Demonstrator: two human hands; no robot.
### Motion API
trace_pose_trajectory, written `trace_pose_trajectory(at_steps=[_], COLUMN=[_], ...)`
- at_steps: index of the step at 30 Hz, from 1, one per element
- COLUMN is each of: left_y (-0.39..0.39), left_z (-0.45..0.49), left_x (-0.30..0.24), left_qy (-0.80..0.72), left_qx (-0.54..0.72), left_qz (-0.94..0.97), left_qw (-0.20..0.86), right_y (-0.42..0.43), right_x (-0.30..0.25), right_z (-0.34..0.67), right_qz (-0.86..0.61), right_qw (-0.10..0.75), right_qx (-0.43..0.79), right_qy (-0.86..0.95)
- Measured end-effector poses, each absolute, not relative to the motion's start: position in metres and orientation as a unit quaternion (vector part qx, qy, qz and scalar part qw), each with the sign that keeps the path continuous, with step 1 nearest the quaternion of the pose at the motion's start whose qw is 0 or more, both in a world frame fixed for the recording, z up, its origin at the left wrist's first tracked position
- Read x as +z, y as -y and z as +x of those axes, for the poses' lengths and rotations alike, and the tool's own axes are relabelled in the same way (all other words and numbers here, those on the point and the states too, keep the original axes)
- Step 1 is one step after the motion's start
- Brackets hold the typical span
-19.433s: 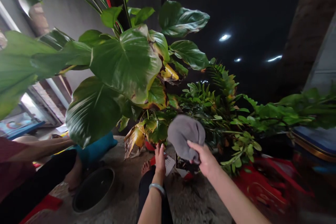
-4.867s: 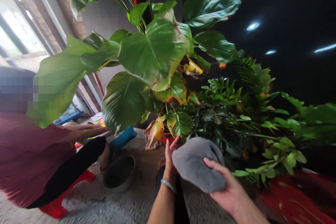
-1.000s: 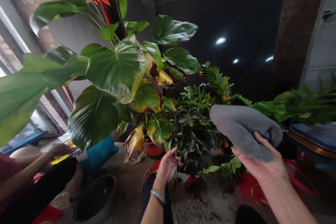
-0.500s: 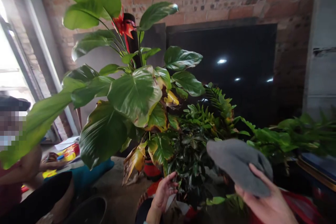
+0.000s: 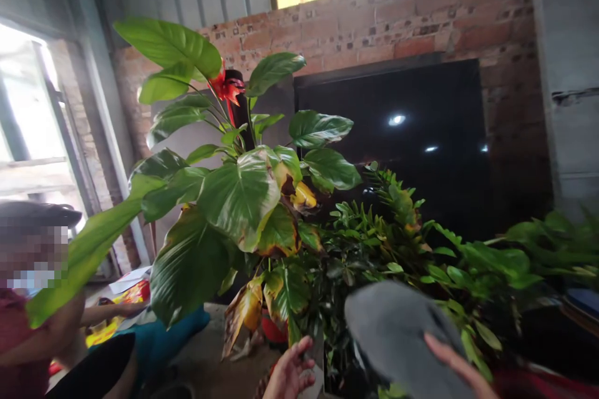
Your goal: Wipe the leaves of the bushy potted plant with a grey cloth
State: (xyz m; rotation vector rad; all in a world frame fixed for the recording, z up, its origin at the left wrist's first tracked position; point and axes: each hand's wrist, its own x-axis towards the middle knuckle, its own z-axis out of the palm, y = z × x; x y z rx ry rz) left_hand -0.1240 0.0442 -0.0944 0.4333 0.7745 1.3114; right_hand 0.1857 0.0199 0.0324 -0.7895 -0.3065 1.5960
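Observation:
A grey cloth (image 5: 397, 336) sits bunched at the lower right, and my right hand (image 5: 456, 371) is closed on its near edge with the thumb across it. Just left of it, my left hand (image 5: 291, 375) rises from the bottom edge, fingers loosely apart, holding nothing, close to the dark small-leaved plant (image 5: 355, 262). Behind stands a tall potted plant with big glossy leaves (image 5: 238, 196), some yellowed and brown at the rims (image 5: 243, 312), growing up a black pole with a red bow (image 5: 227, 87).
Another person in a dark red top (image 5: 28, 336) sits at the left, an arm stretched toward coloured papers (image 5: 126, 293) on the floor. A large black screen (image 5: 412, 137) hangs on the brick wall (image 5: 374, 25). More green foliage (image 5: 538, 249) spreads right. A window (image 5: 23, 118) lies left.
The view has tilted upward, showing more wall and less floor. Both hands sit lower in the picture, and the grey cloth has shifted left toward the plants.

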Motion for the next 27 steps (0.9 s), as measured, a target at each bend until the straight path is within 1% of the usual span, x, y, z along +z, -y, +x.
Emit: trace_pose_trajectory(at_steps=[3, 5, 7, 9, 11, 13, 16, 18, 20, 21, 23, 25, 27], left_y=[-0.041, -0.040, -0.040, -0.041, -0.042, -0.045, -0.047, -0.047, -0.046, -0.045, -0.043, -0.042, -0.042], left_z=[-0.113, -0.106, -0.103, -0.103, -0.105, -0.106, -0.106, -0.103, -0.101, -0.100, -0.101, -0.104, -0.108], left_x=[-0.087, -0.082, -0.080, -0.081, -0.083, -0.086, -0.086, -0.084, -0.080, -0.078, -0.076, -0.075, -0.077], left_qy=[-0.364, -0.377, -0.387, -0.391, -0.390, -0.387, -0.390, -0.394, -0.398, -0.400, -0.407, -0.413, -0.418], left_qx=[0.624, 0.636, 0.638, 0.635, 0.635, 0.631, 0.622, 0.623, 0.625, 0.626, 0.627, 0.631, 0.640], left_qz=[0.174, 0.164, 0.164, 0.166, 0.167, 0.169, 0.174, 0.173, 0.169, 0.167, 0.164, 0.163, 0.163], left_qw=[0.669, 0.653, 0.646, 0.645, 0.646, 0.650, 0.656, 0.653, 0.650, 0.648, 0.644, 0.637, 0.623], right_y=[-0.037, -0.041, -0.031, -0.009, 0.014, 0.026, 0.008, -0.018, -0.039, -0.044, -0.037, -0.017, 0.004], right_x=[0.075, 0.085, 0.072, 0.046, 0.024, 0.020, 0.054, 0.082, 0.094, 0.093, 0.076, 0.053, 0.038], right_z=[0.184, 0.170, 0.150, 0.133, 0.124, 0.125, 0.133, 0.138, 0.138, 0.137, 0.133, 0.129, 0.128], right_qz=[-0.320, -0.319, -0.357, -0.402, -0.410, -0.392, -0.361, -0.312, -0.300, -0.312, -0.362, -0.406, -0.411], right_qw=[0.654, 0.647, 0.615, 0.561, 0.515, 0.495, 0.519, 0.599, 0.638, 0.639, 0.612, 0.574, 0.549], right_qx=[0.679, 0.692, 0.703, 0.723, 0.751, 0.773, 0.772, 0.734, 0.708, 0.703, 0.703, 0.709, 0.724], right_qy=[0.091, 0.039, -0.005, -0.003, 0.033, 0.061, 0.068, 0.070, 0.047, 0.027, -0.021, -0.061, -0.076])
